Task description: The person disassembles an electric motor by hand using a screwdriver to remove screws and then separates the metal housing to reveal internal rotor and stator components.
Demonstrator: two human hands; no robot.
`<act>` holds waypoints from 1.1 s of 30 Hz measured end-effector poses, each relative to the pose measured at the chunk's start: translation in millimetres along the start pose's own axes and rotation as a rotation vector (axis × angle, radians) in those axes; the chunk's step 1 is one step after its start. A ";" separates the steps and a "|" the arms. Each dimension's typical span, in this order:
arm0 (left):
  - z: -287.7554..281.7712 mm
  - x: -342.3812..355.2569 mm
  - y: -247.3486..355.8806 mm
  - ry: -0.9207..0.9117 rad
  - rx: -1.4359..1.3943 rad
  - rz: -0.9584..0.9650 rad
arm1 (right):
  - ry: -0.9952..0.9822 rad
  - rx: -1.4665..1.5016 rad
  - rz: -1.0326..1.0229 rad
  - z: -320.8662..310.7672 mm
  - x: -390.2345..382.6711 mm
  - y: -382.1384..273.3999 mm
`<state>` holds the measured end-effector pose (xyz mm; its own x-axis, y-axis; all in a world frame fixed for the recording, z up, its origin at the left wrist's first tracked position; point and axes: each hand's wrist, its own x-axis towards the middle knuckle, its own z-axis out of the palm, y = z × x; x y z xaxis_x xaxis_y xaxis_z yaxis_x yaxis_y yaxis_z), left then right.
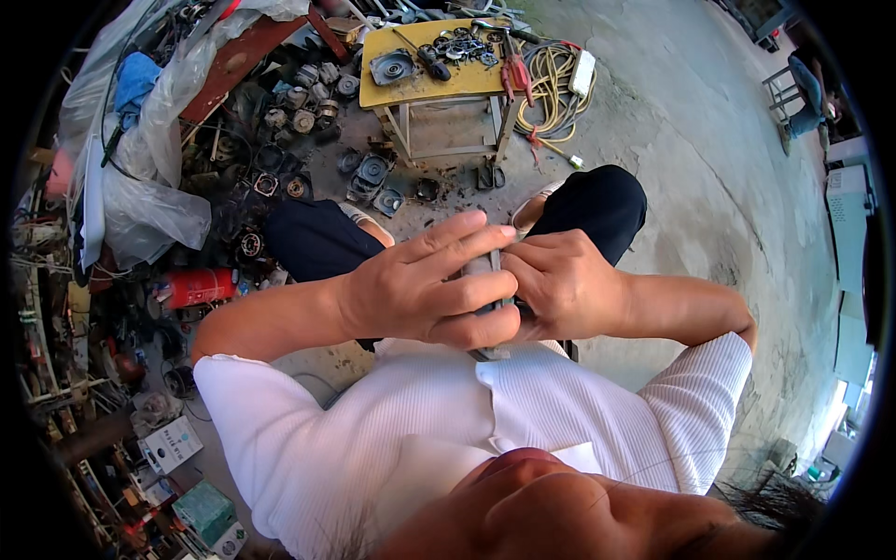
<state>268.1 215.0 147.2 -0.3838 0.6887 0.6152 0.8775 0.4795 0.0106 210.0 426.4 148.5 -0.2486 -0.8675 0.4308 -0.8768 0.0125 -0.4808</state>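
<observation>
In front of my chest, both hands are on a grey metal part [483, 265], mostly hidden behind fingers, so its full shape does not show. My left hand [439, 285] wraps its fingers across it from the left. From the right, my right hand [567, 285] presses against its edge with curled fingers; whether a small piece is pinched there I cannot make out. Beyond my knees stands a small yellow-topped table [476, 87]. On it lie a square grey end cover [392, 67], a screwdriver [434, 65], red-handled pliers [516, 73] and several small metal rings [457, 45].
Coiled yellow cable [551, 84] with a white power strip [582, 73] lies right of the table. Several motor parts [373, 170] sit on the floor before it. To the left are heaped parts, plastic sheeting [145, 210] and a red cylinder [198, 287]. A chair [801, 93] stands far right.
</observation>
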 end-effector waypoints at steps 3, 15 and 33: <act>-2.2 0.6 -4.1 -0.009 -0.058 -0.067 | 0.091 -0.149 -0.098 9.1 -0.3 5.2; -5.4 -1.2 6.3 -0.011 -0.127 -0.091 | -0.318 1.059 0.712 5.6 2.2 -7.6; 43.2 -30.7 12.5 -0.105 -0.463 -0.540 | -0.223 0.530 0.377 35.9 -22.0 27.5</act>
<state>278.4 223.4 94.4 -0.8036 0.4805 0.3511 0.5806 0.5035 0.6398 206.2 428.0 98.5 -0.3571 -0.9338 0.0206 -0.4133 0.1382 -0.9001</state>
